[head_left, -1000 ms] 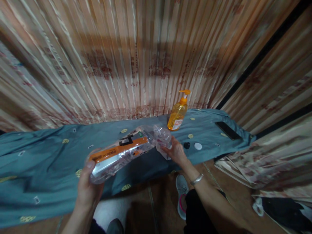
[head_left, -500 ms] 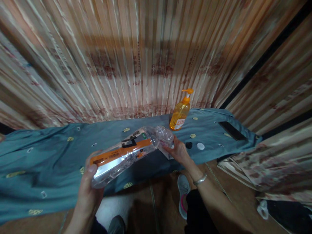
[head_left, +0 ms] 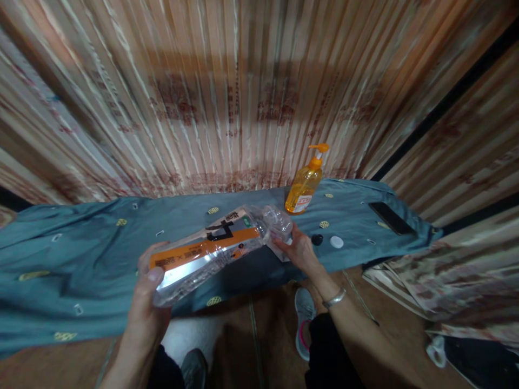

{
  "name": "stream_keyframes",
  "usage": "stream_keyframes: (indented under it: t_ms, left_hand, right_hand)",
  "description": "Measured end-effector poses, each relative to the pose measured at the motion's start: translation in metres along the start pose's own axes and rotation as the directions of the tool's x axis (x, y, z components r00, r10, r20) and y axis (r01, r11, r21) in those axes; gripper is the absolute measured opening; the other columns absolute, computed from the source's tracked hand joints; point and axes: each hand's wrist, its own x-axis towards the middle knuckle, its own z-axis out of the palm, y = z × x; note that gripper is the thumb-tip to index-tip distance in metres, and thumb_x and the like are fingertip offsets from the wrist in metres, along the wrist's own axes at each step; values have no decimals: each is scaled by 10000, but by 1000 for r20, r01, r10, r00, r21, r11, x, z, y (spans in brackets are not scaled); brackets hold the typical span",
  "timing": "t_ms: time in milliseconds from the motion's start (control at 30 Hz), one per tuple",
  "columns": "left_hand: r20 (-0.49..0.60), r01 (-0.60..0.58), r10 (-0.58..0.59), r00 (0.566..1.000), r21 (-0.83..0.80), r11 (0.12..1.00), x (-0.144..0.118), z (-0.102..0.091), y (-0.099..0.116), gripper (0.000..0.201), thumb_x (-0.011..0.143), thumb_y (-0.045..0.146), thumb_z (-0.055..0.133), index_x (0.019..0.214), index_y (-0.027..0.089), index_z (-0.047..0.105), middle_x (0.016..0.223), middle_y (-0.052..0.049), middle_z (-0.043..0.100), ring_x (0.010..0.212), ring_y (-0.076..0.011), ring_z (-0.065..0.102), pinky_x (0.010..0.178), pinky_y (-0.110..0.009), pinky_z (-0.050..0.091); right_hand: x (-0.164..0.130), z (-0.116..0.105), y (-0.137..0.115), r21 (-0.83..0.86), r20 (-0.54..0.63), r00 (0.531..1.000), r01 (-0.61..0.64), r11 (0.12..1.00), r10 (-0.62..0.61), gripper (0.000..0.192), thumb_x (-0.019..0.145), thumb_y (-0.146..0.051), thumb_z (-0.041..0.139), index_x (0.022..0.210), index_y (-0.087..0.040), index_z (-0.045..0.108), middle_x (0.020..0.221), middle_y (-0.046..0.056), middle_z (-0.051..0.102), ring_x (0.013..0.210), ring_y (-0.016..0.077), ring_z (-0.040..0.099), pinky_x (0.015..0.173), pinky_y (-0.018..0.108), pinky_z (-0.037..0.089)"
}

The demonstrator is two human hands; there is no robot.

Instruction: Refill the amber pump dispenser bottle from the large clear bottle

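Observation:
A large clear plastic bottle (head_left: 211,251) with an orange, black and white label lies almost flat in the air in front of me. My left hand (head_left: 149,294) grips its base at the lower left. My right hand (head_left: 298,251) is at its neck end, fingers closed around the top together with something small and white. Below the bottle lies a blue-grey patterned cloth (head_left: 81,259) spread over a low surface.
An orange pump bottle (head_left: 305,183) stands at the back of the cloth. A small black cap (head_left: 317,239) and a white cap (head_left: 336,242) lie right of my right hand. A dark phone (head_left: 391,218) rests at the far right. Striped curtains hang behind.
The view has drifted a little, so the bottle and both hands sit slightly higher and to the right in the frame. Both grips stay the same.

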Motion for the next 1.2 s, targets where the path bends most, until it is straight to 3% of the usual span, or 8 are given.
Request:
stream_keyframes:
  t_ms: [233,433,733,1200]
  left_hand:
    - [-15,-39,39,999,-6,999,0,-1,5,740,452,591,941,1073,256,720,978,-22,764,894,-283,729,765,-367,639]
    - [-55,-39,39,998,-2,999,-1,1,7,737,409,593,931,1029,252,726,930,-12,745,787,-232,677,649,-301,595]
    - [52,-96,94,994,25,995,4,-19,0,671,578,562,886,1155,261,721,1094,-40,747,860,-229,686,666,-274,582]
    - [9,-120,120,993,41,992,0,-16,7,698,503,572,904,1097,256,719,991,-16,734,841,-221,665,668,-259,557]
  right_hand:
    - [-1,-2,-5,4,11,1000,3,1000,-3,556,873,-397,770,1349,-150,623,1142,178,828,1015,355,809,843,425,633]
    - [-2,0,-3,-39,-16,1000,7,999,-7,544,867,-413,772,1330,-166,629,1086,159,839,989,345,818,818,396,629]
    - [-3,5,1,-54,-29,999,22,998,-24,566,875,-465,747,1338,-167,614,1109,168,835,996,340,817,816,403,636]
    - [-3,4,-1,-47,-30,999,14,999,-15,556,872,-462,728,1329,-166,616,1117,167,829,1011,349,808,825,416,627]
